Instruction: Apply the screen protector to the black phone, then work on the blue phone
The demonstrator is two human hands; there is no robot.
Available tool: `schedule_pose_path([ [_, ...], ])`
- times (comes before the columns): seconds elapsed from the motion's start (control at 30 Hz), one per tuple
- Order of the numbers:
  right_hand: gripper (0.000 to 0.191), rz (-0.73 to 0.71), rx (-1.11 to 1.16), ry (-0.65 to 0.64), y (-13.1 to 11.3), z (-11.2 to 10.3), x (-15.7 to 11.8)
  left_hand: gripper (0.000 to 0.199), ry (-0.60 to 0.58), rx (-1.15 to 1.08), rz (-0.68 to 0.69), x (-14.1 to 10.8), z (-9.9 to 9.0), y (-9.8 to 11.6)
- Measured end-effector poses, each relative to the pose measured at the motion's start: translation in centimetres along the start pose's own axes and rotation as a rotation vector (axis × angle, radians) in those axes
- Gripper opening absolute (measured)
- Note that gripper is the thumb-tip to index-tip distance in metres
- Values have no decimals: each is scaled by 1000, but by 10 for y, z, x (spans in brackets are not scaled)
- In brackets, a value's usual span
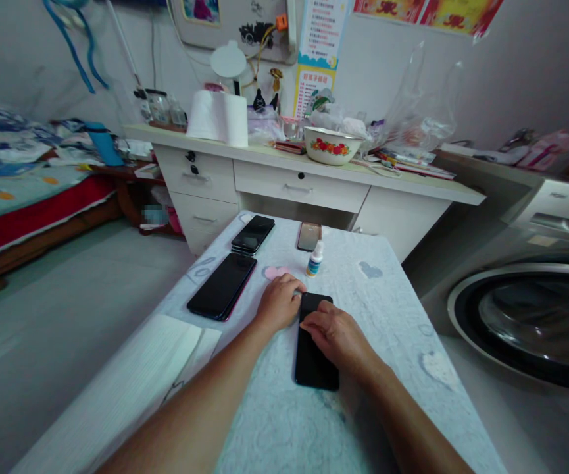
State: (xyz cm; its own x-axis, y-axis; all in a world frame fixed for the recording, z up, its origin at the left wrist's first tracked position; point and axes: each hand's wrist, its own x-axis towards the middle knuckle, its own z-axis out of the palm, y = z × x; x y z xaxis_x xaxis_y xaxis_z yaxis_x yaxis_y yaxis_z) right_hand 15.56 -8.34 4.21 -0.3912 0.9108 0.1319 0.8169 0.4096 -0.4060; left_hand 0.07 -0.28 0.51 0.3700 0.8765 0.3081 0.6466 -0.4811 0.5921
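A black smartphone (315, 362) lies face up on the cloth-covered table, its long side pointing away from me. At its upper left corner, my left hand (280, 301) is closed, with the fingertips against the edge of the phone. My right hand (336, 329) is over the upper half of the screen, thumb and fingers pinched together. Whatever may be between those fingertips is hidden or too small to name. Just beyond the phone stands a small white-capped bottle (314, 259) with a blue and yellow label.
On the left are stacked phones (222, 286) and another phone stack (253, 234) behind. A brown-edged phone or case (309, 236) lies at the far end. Folded white material (131, 368) covers the left table edge. A desk (274, 174) stands ahead, a washing machine (550, 263) right.
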Motion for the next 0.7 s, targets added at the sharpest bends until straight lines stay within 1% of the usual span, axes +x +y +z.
schedule_pose_path([
  [0.2, 19, 124, -70, 64, 8, -6, 2, 27, -11, 3, 3, 0, 0, 1],
  [0.4, 22, 225, -92, 181, 27, -6, 5, 26, -12, 5, 11, 0, -1, 1],
  [0.5, 23, 280, -98, 217, 34, -5, 6, 25, -13, 9, 1, 0, -2, 2],
  [0.7, 22, 338, -114, 269, 42, -8, 7, 26, -12, 4, 3, 0, -1, 2],
])
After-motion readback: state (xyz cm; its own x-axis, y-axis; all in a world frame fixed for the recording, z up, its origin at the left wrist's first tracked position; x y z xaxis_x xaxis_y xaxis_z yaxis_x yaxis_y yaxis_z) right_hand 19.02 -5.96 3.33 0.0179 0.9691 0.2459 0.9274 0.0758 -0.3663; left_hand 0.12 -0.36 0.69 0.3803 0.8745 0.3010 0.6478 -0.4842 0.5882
